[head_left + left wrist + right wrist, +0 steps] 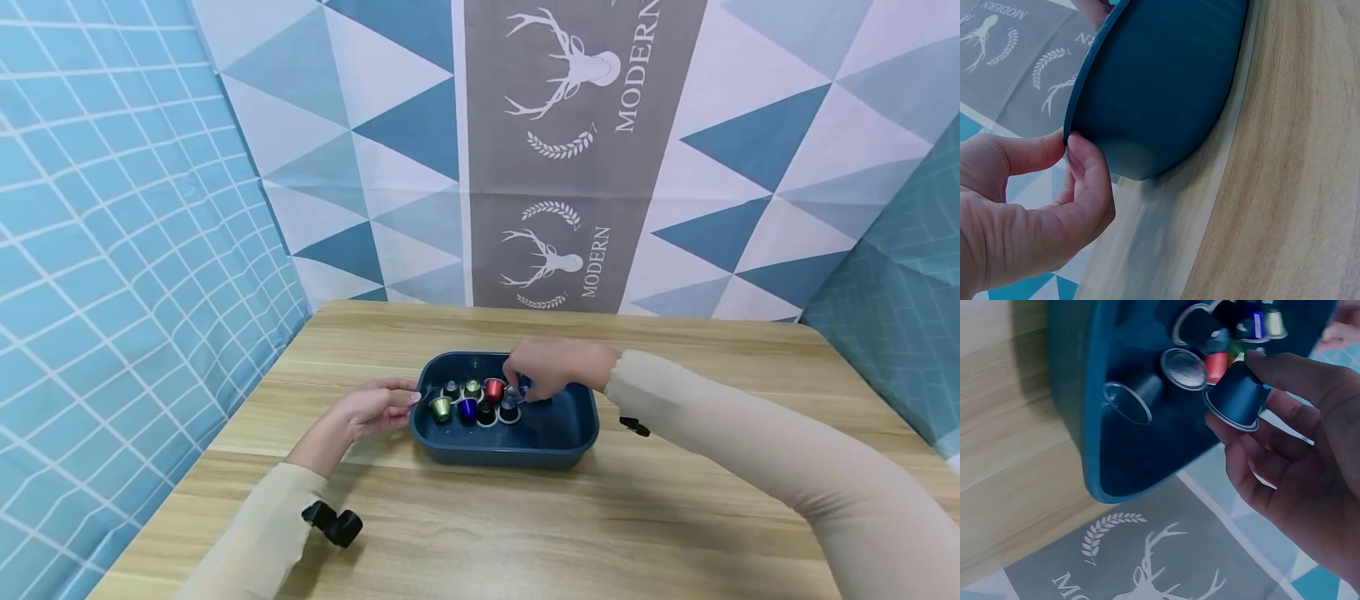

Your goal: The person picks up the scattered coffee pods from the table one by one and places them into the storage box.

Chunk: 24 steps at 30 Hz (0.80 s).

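Note:
A dark blue rectangular bin (501, 457) with rounded corners stands on the table. My left hand (377, 408) pinches its left rim between thumb and fingers, seen close in the left wrist view. My right hand (553, 365) reaches in over the far side of the bin. In the right wrist view it pinches a dark blue coffee capsule (1239, 395) between thumb and fingers. Several capsules sit inside, among them a red one (494, 388), a pale green one (441, 409) and a deep blue one (467, 409). A dark capsule (1141, 397) lies tilted apart from the cluster.
The wooden table (480, 533) extends around the bin. Behind it hangs a patterned cloth (412, 167) with triangles and deer heads, and a blue gridded cloth (127, 208) hangs at the left. Black wrist cameras (333, 523) are worn over the sleeves.

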### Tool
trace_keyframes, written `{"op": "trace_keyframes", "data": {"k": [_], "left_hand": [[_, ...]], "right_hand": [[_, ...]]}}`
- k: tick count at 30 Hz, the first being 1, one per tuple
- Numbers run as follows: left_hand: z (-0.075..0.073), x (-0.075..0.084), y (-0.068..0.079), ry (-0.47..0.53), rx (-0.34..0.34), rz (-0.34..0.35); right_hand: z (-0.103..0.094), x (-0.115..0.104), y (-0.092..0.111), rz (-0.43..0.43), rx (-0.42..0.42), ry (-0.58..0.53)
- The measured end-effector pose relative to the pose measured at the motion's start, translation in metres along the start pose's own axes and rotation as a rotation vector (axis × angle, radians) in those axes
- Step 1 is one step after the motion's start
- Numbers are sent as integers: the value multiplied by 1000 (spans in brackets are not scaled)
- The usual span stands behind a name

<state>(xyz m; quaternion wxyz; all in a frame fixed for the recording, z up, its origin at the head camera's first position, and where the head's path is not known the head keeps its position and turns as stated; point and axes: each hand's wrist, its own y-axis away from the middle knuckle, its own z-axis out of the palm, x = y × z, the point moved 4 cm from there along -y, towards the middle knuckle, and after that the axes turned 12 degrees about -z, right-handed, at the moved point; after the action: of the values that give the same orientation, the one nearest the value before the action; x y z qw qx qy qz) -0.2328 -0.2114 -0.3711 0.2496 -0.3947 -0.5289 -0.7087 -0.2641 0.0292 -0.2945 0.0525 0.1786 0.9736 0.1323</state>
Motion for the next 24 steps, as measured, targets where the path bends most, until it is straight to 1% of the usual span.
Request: {"op": "trace_keyframes", "data": {"k": [3, 10, 14, 19, 24], "left_hand": [[0, -1, 0, 0, 2, -2], [0, -1, 0, -5, 10, -6], [-1, -2, -1, -9, 14, -10], [-1, -2, 0, -12, 13, -5], [-1, -1, -1, 0, 2, 3]], "right_hand": [[5, 3, -5, 15, -46, 3], [18, 8, -13, 128, -131, -34], [25, 7, -17, 164, -169, -65], [27, 6, -21, 151, -176, -68], [25, 6, -21, 142, -160, -74]]}}
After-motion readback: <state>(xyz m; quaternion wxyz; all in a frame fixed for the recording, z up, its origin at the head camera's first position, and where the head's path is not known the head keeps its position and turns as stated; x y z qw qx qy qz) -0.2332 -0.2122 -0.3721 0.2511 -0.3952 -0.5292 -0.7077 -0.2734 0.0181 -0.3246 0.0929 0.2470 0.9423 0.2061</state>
